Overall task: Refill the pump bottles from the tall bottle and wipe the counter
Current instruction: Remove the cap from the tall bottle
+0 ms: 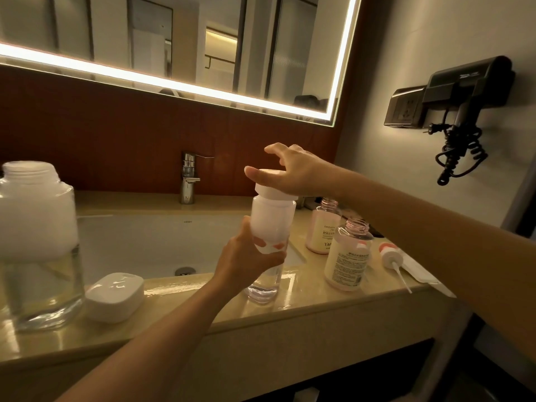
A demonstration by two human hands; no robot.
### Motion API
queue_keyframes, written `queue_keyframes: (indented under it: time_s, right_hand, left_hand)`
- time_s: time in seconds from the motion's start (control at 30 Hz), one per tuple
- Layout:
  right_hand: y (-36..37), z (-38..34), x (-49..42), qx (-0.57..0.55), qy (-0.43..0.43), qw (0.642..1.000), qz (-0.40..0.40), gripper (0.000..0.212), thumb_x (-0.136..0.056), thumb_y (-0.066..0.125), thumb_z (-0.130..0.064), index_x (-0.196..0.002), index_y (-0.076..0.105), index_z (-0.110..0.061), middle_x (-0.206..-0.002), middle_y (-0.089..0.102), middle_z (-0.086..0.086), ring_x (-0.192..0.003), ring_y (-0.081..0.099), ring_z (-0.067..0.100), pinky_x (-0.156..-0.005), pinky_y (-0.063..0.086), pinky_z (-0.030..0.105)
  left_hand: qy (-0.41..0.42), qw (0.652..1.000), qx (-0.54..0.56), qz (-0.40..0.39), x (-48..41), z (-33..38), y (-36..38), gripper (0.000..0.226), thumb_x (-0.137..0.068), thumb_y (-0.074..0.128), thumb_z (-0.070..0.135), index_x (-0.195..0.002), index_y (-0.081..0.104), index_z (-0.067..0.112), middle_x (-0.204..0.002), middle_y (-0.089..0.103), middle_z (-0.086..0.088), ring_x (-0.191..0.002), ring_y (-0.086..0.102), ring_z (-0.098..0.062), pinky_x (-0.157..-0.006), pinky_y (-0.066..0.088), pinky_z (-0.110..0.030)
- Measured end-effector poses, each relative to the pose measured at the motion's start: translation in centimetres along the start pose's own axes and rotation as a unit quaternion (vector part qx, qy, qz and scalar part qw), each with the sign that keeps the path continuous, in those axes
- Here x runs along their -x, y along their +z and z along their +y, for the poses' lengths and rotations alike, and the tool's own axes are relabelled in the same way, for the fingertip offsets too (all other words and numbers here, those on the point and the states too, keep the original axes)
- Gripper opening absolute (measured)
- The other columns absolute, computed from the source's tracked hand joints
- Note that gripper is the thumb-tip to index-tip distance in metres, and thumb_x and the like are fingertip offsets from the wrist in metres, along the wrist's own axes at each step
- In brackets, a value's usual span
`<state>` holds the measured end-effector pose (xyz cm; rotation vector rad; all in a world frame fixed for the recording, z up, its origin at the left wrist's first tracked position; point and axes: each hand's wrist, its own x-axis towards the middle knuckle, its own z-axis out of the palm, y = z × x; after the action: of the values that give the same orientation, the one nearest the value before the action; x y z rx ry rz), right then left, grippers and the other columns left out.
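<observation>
My left hand point(246, 262) grips the tall bottle point(271, 224) round its middle. It stands on the counter point(319, 300) by the sink point(130, 242), white above, clear below. My right hand point(293, 172) clasps its cap point(275, 188). To the right, the near pump bottle point(348, 262) and far pump bottle point(323, 230) stand uncapped, holding creamy liquid.

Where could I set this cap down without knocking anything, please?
Bare counter runs along the front edge between the white box and the tall bottle, and on the back ledge left of the faucet. The right end is crowded: two open pump bottles and a loose pump.
</observation>
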<state>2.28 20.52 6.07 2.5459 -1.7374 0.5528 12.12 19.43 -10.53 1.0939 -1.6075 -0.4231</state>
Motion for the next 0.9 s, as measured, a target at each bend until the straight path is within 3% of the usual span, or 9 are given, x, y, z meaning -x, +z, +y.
queue_keyframes:
  time_s: [0.13,0.27,0.37,0.5,0.6,0.7,0.8,0.9]
  right_hand:
    - [0.6,0.5,0.0,0.02,0.018,1.0,0.014,0.079,-0.078,0.041,-0.07,-0.14,0.032,-0.021,-0.144,0.032,0.009,-0.124,0.042,0.03,-0.091,0.043,0.037]
    - [0.2,0.5,0.1,-0.072,-0.013,0.997,-0.027,0.06,-0.087,0.054,-0.045,-0.139,0.032,-0.023,-0.138,0.038,0.008,-0.113,0.046,0.023,-0.083,0.042,0.028]
    - [-0.8,0.5,0.3,-0.109,-0.02,0.991,-0.075,0.063,-0.088,0.057,-0.031,-0.142,0.025,-0.026,-0.139,0.041,0.006,-0.108,0.043,0.016,-0.082,0.039,0.025]
    - [-0.9,0.3,0.4,-0.074,-0.012,0.996,-0.044,0.07,-0.086,0.05,-0.052,-0.145,0.021,-0.025,-0.147,0.033,0.006,-0.129,0.038,0.026,-0.094,0.039,0.035]
    - [-0.4,0.5,0.5,-0.008,-0.003,1.0,0.002,0.075,-0.082,0.045,-0.063,-0.141,0.03,-0.019,-0.138,0.044,0.006,-0.12,0.045,0.023,-0.092,0.041,0.034]
    - [-0.2,0.7,0.4,-0.008,-0.022,1.0,0.005,0.065,-0.084,0.05,-0.057,-0.134,0.04,-0.017,-0.129,0.05,0.005,-0.102,0.046,0.015,-0.079,0.041,0.027]
    - [-0.5,0.8,0.3,-0.057,-0.036,0.998,-0.016,0.056,-0.087,0.055,-0.045,-0.133,0.041,-0.017,-0.129,0.049,0.005,-0.102,0.045,0.014,-0.075,0.041,0.023]
    - [-0.6,1.1,0.5,-0.093,-0.045,0.995,0.015,0.056,-0.083,0.06,-0.043,-0.128,0.047,-0.013,-0.12,0.054,0.006,-0.099,0.051,0.016,-0.064,0.043,0.015]
  left_hand:
    - [-0.003,1.0,-0.002,0.002,0.0,0.0,0.0,0.076,-0.067,0.079,0.033,-0.127,0.035,0.016,-0.105,0.051,0.005,-0.095,0.056,-0.017,-0.081,0.054,-0.039]
    - [-0.005,1.0,-0.005,0.001,0.0,0.0,0.0,0.076,-0.067,0.079,0.034,-0.127,0.035,0.016,-0.104,0.051,0.005,-0.094,0.056,-0.018,-0.08,0.054,-0.037]
    - [-0.004,1.0,-0.002,-0.001,0.0,-0.1,0.0,0.076,-0.067,0.079,0.033,-0.127,0.035,0.016,-0.106,0.053,0.003,-0.094,0.057,-0.017,-0.08,0.055,-0.036]
    - [-0.005,1.0,-0.003,-0.001,-0.1,-0.2,0.1,0.077,-0.067,0.079,0.032,-0.127,0.035,0.015,-0.109,0.055,0.0,-0.095,0.057,-0.017,-0.08,0.055,-0.038]
    - [-0.004,1.0,-0.003,0.0,-0.1,-0.3,0.1,0.077,-0.066,0.079,0.033,-0.127,0.035,0.016,-0.108,0.055,0.0,-0.094,0.057,-0.017,-0.079,0.055,-0.038]
    - [-0.003,1.0,-0.009,0.003,-0.1,-0.2,0.1,0.077,-0.066,0.079,0.034,-0.127,0.035,0.016,-0.106,0.054,0.002,-0.093,0.057,-0.017,-0.078,0.055,-0.037]
    - [-0.001,1.0,-0.005,0.001,-0.1,-0.2,0.1,0.076,-0.067,0.079,0.033,-0.127,0.035,0.015,-0.105,0.052,0.004,-0.093,0.057,-0.017,-0.079,0.055,-0.036]
    - [-0.001,1.0,-0.006,0.001,-0.1,-0.2,0.1,0.076,-0.067,0.079,0.033,-0.127,0.035,0.015,-0.104,0.051,0.005,-0.092,0.056,-0.016,-0.078,0.055,-0.035]
